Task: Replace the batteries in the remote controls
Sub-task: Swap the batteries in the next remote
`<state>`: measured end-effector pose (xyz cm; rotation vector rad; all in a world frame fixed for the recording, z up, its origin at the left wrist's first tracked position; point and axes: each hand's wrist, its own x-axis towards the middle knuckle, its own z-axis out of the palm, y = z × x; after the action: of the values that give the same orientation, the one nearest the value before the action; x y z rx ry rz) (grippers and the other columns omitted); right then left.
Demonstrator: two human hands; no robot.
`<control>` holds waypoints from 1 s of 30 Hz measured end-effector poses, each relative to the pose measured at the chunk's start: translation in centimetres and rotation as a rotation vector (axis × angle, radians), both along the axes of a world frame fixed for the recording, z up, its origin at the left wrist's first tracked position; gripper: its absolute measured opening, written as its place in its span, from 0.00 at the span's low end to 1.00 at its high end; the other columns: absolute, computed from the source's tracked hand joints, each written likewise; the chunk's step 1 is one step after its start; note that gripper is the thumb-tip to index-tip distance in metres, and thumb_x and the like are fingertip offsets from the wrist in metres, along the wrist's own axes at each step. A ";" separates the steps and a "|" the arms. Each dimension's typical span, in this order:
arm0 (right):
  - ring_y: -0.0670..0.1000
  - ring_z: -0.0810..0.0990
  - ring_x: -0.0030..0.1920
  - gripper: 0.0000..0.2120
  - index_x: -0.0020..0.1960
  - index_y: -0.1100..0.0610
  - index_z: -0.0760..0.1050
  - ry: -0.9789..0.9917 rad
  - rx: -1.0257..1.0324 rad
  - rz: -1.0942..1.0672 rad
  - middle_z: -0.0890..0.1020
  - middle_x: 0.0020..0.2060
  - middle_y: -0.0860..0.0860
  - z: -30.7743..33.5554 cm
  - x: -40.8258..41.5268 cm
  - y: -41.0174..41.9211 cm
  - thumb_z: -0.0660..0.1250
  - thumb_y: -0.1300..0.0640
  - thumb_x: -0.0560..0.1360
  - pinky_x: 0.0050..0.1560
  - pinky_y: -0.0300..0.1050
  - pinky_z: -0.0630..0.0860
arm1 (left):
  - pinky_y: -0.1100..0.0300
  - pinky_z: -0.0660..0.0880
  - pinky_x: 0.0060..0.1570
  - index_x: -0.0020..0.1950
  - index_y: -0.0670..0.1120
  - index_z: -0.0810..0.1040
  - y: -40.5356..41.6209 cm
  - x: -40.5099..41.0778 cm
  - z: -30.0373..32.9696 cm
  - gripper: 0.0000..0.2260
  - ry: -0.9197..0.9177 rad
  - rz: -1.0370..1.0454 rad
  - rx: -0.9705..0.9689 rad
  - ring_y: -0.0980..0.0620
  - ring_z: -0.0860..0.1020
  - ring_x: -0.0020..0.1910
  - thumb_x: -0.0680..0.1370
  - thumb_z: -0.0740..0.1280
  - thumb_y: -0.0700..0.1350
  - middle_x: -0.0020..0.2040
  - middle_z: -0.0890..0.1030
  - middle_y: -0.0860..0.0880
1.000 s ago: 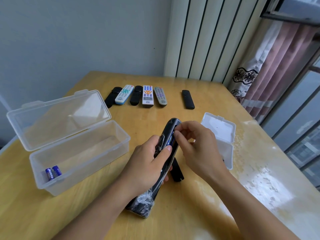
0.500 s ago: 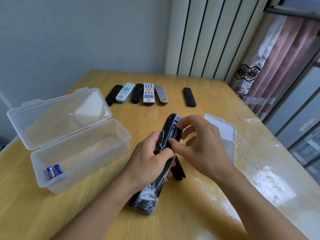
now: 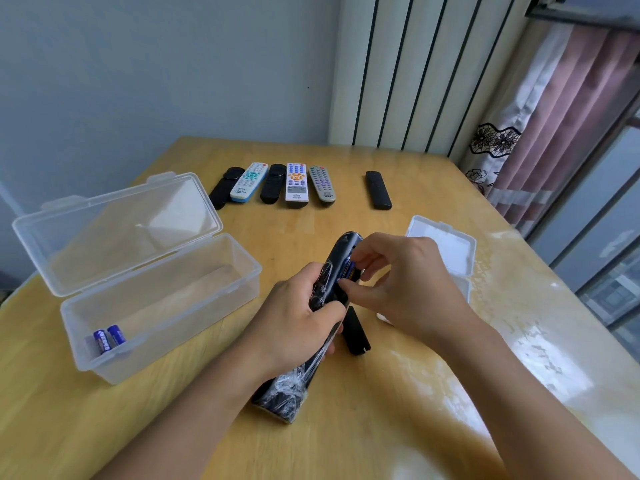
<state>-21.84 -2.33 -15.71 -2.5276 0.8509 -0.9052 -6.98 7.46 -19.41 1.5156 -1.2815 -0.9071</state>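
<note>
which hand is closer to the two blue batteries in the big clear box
Left. The left hand grips the wrapped remote beside the batteries' box; the right hand is beyond it.

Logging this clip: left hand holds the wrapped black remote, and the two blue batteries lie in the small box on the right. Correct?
Not quite. The head view shows the two blue batteries in the large clear box on the left. The left hand does hold the wrapped black remote.

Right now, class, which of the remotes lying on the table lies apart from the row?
The slim black remote at the far right: a wide gap of bare wooden table separates it from the five remotes lying side by side.
</note>
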 end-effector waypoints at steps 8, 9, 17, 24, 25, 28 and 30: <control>0.48 0.82 0.32 0.09 0.38 0.54 0.78 0.039 -0.112 0.017 0.82 0.30 0.47 0.1 0.3 0.0 0.77 0.52 0.67 0.33 0.47 0.80 | 0.53 0.79 0.29 0.53 0.51 0.75 0.0 0.0 0.0 0.06 -0.113 0.009 -0.022 0.46 0.83 0.30 0.77 0.64 0.43 0.36 0.82 0.45; 0.50 0.82 0.31 0.09 0.37 0.55 0.78 0.041 -0.116 0.019 0.81 0.30 0.48 -0.1 0.4 0.0 0.76 0.53 0.68 0.32 0.48 0.79 | 0.53 0.78 0.29 0.53 0.51 0.75 -0.1 0.0 0.0 0.06 -0.117 0.010 -0.017 0.46 0.83 0.30 0.77 0.64 0.43 0.36 0.82 0.45; 0.52 0.80 0.28 0.06 0.37 0.58 0.79 0.026 -0.242 0.044 0.80 0.28 0.49 -0.6 0.6 0.7 0.74 0.58 0.70 0.29 0.47 0.79 | 0.48 0.79 0.30 0.54 0.50 0.75 -0.3 0.3 -0.3 0.06 -0.088 0.035 -0.019 0.45 0.82 0.29 0.78 0.64 0.43 0.36 0.82 0.44; 0.42 0.79 0.32 0.12 0.53 0.51 0.82 -0.031 -0.107 0.076 0.80 0.33 0.44 -0.8 0.3 0.6 0.64 0.54 0.73 0.34 0.42 0.80 | 0.53 0.80 0.30 0.53 0.53 0.77 -0.6 0.0 -0.6 0.06 0.096 0.057 0.034 0.43 0.83 0.30 0.79 0.63 0.44 0.38 0.83 0.44; 0.42 0.78 0.32 0.12 0.54 0.51 0.82 -0.025 -0.100 0.095 0.79 0.33 0.43 -0.9 0.4 0.6 0.65 0.57 0.74 0.33 0.38 0.78 | 0.52 0.80 0.30 0.53 0.53 0.77 -0.7 0.0 -0.7 0.06 0.111 0.053 0.039 0.42 0.83 0.31 0.80 0.63 0.44 0.38 0.83 0.44; 0.42 0.76 0.33 0.14 0.53 0.51 0.84 -0.010 -0.043 0.131 0.78 0.33 0.43 -1.4 0.6 0.6 0.67 0.64 0.74 0.33 0.30 0.70 | 0.50 0.80 0.30 0.54 0.51 0.76 -0.8 0.1 -0.9 0.06 0.160 0.037 0.041 0.41 0.83 0.31 0.79 0.62 0.45 0.38 0.83 0.43; 0.43 0.79 0.34 0.11 0.52 0.51 0.85 -0.043 0.057 0.138 0.81 0.33 0.43 -1.5 0.5 0.3 0.70 0.63 0.74 0.34 0.29 0.72 | 0.51 0.80 0.30 0.54 0.50 0.76 -0.9 0.3 -1.1 0.07 0.178 0.025 0.047 0.42 0.83 0.31 0.77 0.63 0.45 0.39 0.83 0.41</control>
<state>-21.33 -2.01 -17.17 -2.4741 0.6706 -0.8752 -6.71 6.60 -20.55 1.4489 -1.1172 -1.0379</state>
